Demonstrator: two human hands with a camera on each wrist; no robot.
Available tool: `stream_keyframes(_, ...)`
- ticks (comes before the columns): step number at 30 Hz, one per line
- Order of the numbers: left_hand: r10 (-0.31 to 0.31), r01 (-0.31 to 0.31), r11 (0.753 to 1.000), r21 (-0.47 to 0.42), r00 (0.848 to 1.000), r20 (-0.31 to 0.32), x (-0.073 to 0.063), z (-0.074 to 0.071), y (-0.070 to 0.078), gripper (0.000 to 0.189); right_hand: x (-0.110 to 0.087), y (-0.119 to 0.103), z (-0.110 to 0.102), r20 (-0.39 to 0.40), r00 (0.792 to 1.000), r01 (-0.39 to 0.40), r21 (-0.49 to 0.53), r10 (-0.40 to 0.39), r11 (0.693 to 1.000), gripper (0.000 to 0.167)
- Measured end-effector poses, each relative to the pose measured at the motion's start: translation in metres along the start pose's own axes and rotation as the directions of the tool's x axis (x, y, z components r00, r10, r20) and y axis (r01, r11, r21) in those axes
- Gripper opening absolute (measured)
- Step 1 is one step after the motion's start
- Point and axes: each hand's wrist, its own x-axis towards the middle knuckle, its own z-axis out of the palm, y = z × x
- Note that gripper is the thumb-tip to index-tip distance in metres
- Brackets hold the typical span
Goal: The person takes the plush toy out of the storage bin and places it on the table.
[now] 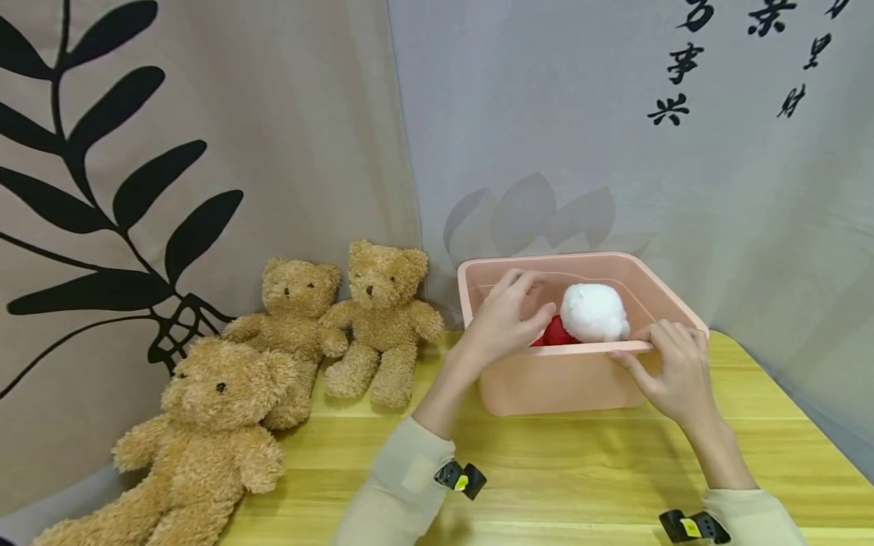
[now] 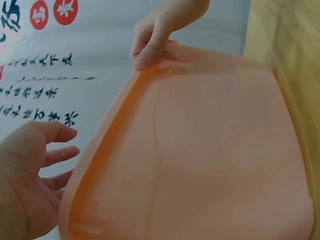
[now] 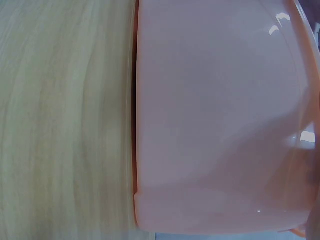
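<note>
A pink plastic bin (image 1: 560,383) stands on the wooden table in the head view. Inside it lie a white fluffy thing (image 1: 592,312) and something red (image 1: 558,332), both partly hidden by the near wall. My left hand (image 1: 507,315) hovers over the bin's left part with loosely bent, spread fingers and nothing in them. In the left wrist view, those fingers (image 2: 62,152) are beside the rim. At the near right corner my right hand (image 1: 672,371) grips the rim, thumb outside and fingers over the edge. The right wrist view shows mostly the bin's outer wall (image 3: 215,115).
Three brown teddy bears sit to the left: a front bear (image 1: 198,440), one behind it (image 1: 297,303) and another (image 1: 385,318) near the bin. A printed cloth (image 1: 328,114) hangs behind the wooden table (image 1: 546,478).
</note>
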Motion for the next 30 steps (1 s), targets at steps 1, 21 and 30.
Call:
stream_keyframes(1,0.0,0.0,1.0,0.005,1.0,0.006,0.002,0.002,0.001,0.037,0.0,0.0,0.0,0.001,1.0,0.001,0.0,-0.001,1.0,0.067)
stream_keyframes(21,0.002,-0.014,0.996,0.091,0.992,0.13,0.036,0.04,0.007,0.04,0.002,0.001,0.001,-0.023,0.999,0.033,-0.005,-0.033,0.999,0.066)
stream_keyframes(30,-0.107,-0.017,0.926,0.378,0.946,0.306,0.039,0.051,0.007,0.049,0.0,0.002,0.003,-0.018,1.0,0.026,-0.005,-0.026,1.0,0.066)
